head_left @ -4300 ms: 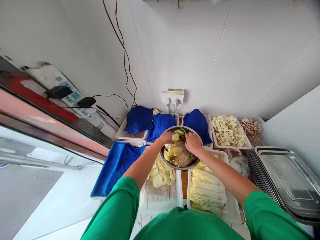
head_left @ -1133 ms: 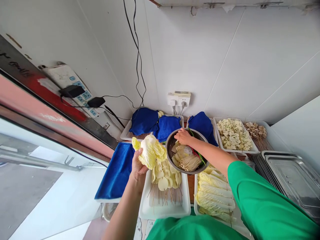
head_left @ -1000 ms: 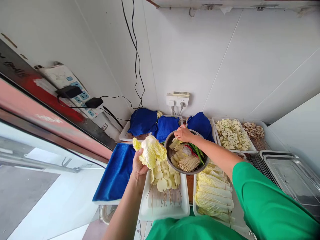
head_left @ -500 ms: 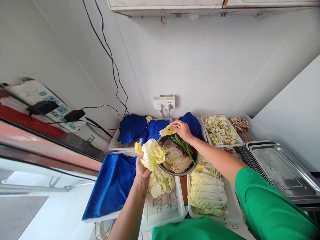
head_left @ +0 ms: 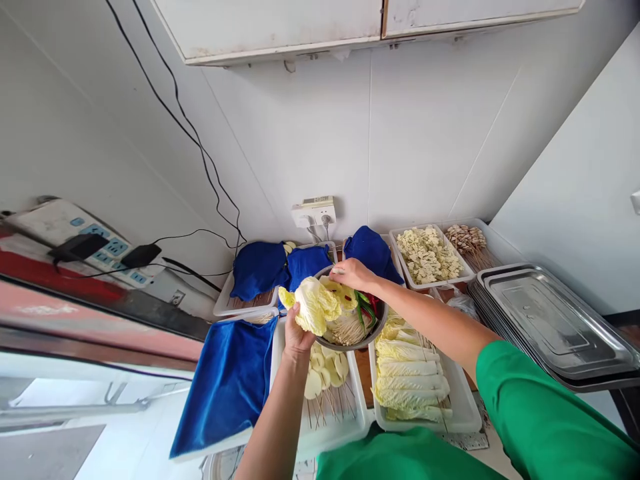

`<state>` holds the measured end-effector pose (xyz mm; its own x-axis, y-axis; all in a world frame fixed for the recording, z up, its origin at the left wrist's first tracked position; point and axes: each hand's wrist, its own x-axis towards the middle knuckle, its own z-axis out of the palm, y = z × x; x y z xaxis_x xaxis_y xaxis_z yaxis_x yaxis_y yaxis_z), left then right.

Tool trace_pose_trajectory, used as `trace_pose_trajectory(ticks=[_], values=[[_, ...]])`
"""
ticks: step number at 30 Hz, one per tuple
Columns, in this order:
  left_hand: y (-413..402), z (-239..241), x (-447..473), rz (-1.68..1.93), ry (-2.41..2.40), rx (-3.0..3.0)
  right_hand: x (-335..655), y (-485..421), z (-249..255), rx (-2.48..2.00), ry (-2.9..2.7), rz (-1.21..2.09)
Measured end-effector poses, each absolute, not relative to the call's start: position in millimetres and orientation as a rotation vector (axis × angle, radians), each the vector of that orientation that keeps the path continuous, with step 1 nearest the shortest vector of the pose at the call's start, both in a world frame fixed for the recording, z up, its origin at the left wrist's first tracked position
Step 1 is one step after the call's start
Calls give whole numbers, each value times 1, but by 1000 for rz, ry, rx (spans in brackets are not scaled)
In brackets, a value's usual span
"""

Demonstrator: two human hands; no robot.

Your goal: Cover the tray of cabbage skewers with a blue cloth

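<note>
My left hand (head_left: 297, 335) holds a bunch of yellow-green cabbage leaves (head_left: 314, 307) up beside a steel bowl (head_left: 371, 335). The bowl rests across two white trays and holds enoki mushrooms, green and red chillies and more cabbage. My right hand (head_left: 351, 273) reaches over the bowl's far side, fingers down on a pale cabbage piece (head_left: 341, 293) at the rim. Both arms wear green sleeves.
A white tray of skewered pale slices (head_left: 327, 400) lies under the bowl, a tray of skewered cabbage (head_left: 407, 373) to its right. Blue cloths (head_left: 227, 380) cover trays at left and back. Cauliflower tray (head_left: 427, 253), skewer tray, stacked steel trays (head_left: 550, 320) at right. Wall socket (head_left: 314, 212) behind.
My right hand has brought the lifted cabbage piece down towards the bowl, near the bunch in my left hand. The view has tilted up and swung left.
</note>
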<state>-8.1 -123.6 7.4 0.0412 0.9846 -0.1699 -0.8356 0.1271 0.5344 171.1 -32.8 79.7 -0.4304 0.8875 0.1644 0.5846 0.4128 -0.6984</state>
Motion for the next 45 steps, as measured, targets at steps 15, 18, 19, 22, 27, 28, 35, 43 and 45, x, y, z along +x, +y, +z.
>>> trace_pose_trajectory(ticks=[15,18,19,22,27,28,35,43,45], values=[[-123,4,-11,1376,599,537,211,-28,47,-1379,-2038,516],[-123,-1,-11,1373,616,548,207,-31,52,-1338,-2060,503],[-122,-2,-11,1373,628,550,205,-34,54,-1301,-2098,516],[-118,0,-11,1375,644,563,204,-43,56,-1222,-2205,556],[-115,5,-10,1377,587,579,201,-50,59,-1280,-2277,640],[-114,4,-10,1383,591,555,199,-50,60,-1299,-2293,646],[-109,-16,-19,1361,616,501,190,-61,63,-1400,-2434,253],[-123,-32,-21,1377,646,418,205,-61,42,-1396,-2629,-67],[-126,-37,-20,1395,658,381,206,-54,38,-1475,-2629,-83]])
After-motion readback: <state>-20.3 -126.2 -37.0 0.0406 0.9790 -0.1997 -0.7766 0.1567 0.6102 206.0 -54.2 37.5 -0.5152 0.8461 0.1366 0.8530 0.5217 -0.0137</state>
